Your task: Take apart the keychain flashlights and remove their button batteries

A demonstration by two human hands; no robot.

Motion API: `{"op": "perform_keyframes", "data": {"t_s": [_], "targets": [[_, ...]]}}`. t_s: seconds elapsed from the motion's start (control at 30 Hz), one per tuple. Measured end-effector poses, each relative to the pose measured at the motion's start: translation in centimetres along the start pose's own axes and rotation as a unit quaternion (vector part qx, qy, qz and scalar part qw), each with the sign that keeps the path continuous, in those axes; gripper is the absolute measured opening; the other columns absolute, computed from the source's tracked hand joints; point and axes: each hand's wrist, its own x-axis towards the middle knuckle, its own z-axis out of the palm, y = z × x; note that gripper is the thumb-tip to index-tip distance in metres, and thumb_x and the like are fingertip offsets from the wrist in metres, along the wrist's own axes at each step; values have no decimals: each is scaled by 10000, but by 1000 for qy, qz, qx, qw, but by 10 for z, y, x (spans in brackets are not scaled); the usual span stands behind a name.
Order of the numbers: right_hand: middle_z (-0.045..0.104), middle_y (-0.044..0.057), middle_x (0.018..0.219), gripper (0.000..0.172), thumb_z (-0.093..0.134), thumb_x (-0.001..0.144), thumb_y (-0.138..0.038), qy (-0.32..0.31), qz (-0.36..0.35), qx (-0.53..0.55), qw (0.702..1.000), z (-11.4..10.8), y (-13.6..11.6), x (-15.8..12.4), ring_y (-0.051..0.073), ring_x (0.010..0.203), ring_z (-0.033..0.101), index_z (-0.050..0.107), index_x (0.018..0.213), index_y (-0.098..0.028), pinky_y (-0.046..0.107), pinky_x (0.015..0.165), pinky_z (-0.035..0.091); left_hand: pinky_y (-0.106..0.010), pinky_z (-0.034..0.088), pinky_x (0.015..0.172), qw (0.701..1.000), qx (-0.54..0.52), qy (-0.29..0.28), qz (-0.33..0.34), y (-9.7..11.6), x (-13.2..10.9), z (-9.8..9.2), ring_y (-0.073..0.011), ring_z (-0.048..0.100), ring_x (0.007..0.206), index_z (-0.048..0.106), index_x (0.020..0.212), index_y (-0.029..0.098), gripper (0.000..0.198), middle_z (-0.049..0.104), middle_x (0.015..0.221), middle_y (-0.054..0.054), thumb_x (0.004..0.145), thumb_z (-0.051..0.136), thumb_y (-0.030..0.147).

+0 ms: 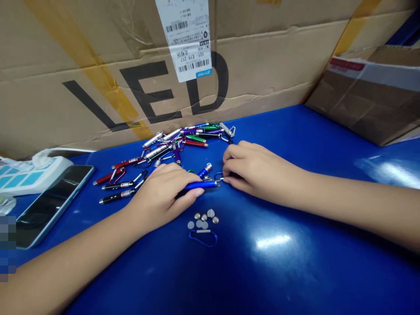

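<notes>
My left hand (160,192) is closed around a slim blue penlight (204,185), its silver end pointing right. At that end, my right hand (249,166) pinches a blue carabiner clip (218,174), mostly hidden by the fingers. Just behind the held penlight lies another blue penlight piece (206,169) with a silver head. In front of my hands are several small button cells (204,217) and pale round discs (199,223). Nearest to me, a loose blue carabiner (205,239) lies flat on the blue table (262,280).
Behind my hands is a pile of colored penlights with clips (177,135); black penlights (116,196) and red ones (110,176) lie left. A phone (55,205) and white power strip (49,173) are far left. Cardboard boxes (262,57) wall the back, with another box (364,96) at right.
</notes>
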Motion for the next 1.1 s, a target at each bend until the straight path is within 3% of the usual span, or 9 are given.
{"op": "perform_keyframes", "data": {"t_s": [0.17,0.4,0.53,0.63,0.83,0.97,1.1], "targets": [[656,99,947,177,539,906,-243,17,-11,19,1000,3,0,-1,212,869,576,669,875,-127,353,790,436,-346,427,817,1000,-9,-19,16,-3,-1,2,-188,593,869,647,1058,207,197,702,925,-30,940,532,315],[685,55,836,181,496,928,-262,91,-28,48,994,-5,-7,-3,173,800,613,641,891,-161,300,761,451,-354,424,817,1000,5,-24,-2,-1,-1,0,-200,585,895,643,1068,195,237,703,967,-53,960,484,333],[716,64,1005,280,454,949,-265,72,21,86,993,-5,-11,-3,174,862,665,576,1181,-167,281,742,487,-356,422,805,1000,7,-25,-2,0,-2,0,-200,578,877,638,1052,200,232,699,943,-50,961,480,342],[701,78,1113,310,402,970,-262,74,8,103,992,-6,-12,-3,180,968,663,576,1205,-158,298,834,487,-354,421,790,1000,0,-11,-12,1,-2,-1,-196,566,857,607,1016,183,201,674,907,-50,961,466,315],[692,82,1112,280,392,960,-219,47,3,160,986,-12,-22,-1,183,990,646,579,1158,-155,307,839,479,-322,435,702,992,-95,41,-72,12,-2,-2,-170,536,760,507,871,188,228,584,814,-35,968,340,308],[706,61,1035,229,406,964,-244,11,18,207,978,-8,-31,1,181,920,654,597,1076,-188,284,771,472,-264,436,614,981,-127,63,-133,23,3,1,-126,523,659,491,823,200,147,562,742,16,912,504,317],[702,60,927,195,416,960,-217,-13,9,166,986,-2,-34,3,174,813,638,605,998,-186,271,695,431,-243,437,575,962,-157,71,-214,28,6,7,-108,539,637,429,765,214,182,586,738,37,865,572,267]]}}
